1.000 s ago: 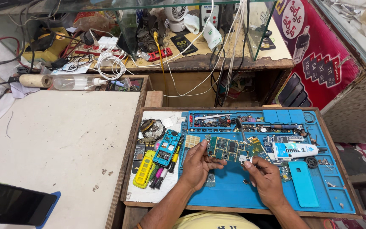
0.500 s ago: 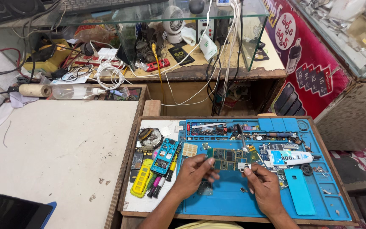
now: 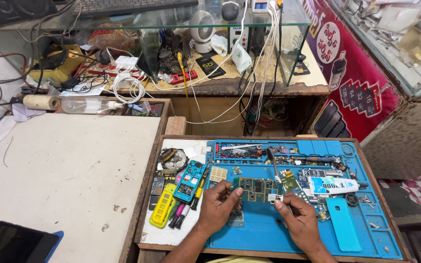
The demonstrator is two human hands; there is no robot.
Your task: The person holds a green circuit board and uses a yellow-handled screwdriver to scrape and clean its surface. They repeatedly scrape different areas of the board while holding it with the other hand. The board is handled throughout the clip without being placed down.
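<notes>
My left hand [image 3: 218, 207] pinches the left end of a green circuit board [image 3: 254, 189] and holds it just above the blue work mat [image 3: 269, 234]. My right hand [image 3: 298, 221] pinches a small white component [image 3: 273, 197] against the board's right edge. A thin dark metal tool [image 3: 272, 164] lies on the mat just beyond the board. Both forearms enter from the bottom edge.
On the mat lie a white glue tube [image 3: 334, 185], a teal phone cover [image 3: 344, 224] and several small boards and parts. To the left are a blue phone frame [image 3: 190, 181], a yellow phone frame [image 3: 162, 209], a white table [image 3: 64, 170] and a black tablet [image 3: 10, 243]. A glass case [image 3: 220, 29] with cables stands behind.
The view has tilted up, so the tray and hands sit lower in the picture. My right fingers have closed in on the board's right edge. My left hand keeps its hold on the board.
</notes>
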